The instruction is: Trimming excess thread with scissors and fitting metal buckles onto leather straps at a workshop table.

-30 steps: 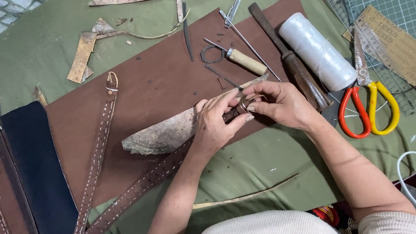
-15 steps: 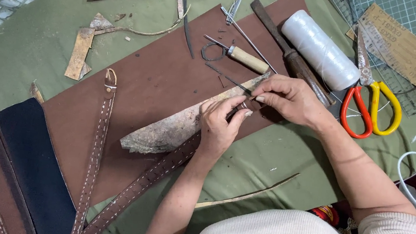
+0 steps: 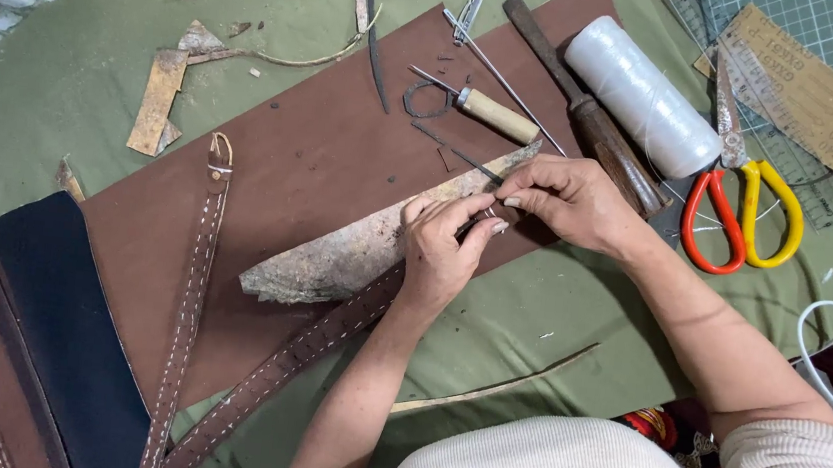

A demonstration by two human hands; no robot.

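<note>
Both hands together at mid-frame, fingertips meeting over one end of a brown stitched leather strap (image 3: 317,341). Left hand (image 3: 440,256) palm down, fingers curled and pinching the strap's upper end against the work surface. Right hand (image 3: 565,202) reaching in from the right, thumb and forefinger closed on something very small at the same spot; too fine to make out, possibly a needle or thread. Strap running from under the left hand diagonally down toward the lower left, white stitching along both edges. Just beside the left hand, a pale, rough piece of leather (image 3: 354,259), lying on the large brown leather sheet (image 3: 282,162). Right forearm stretched across the green cloth (image 3: 550,316), left forearm coming straight up from the bottom edge. Farther out: wooden-handled awl (image 3: 492,115), dark-handled tool (image 3: 588,114), spool of white thread (image 3: 645,93), orange and yellow scissors (image 3: 745,208), second stitched strap (image 3: 192,295), dark blue leather piece (image 3: 66,334). Pinch point itself hidden by the fingers.
</note>
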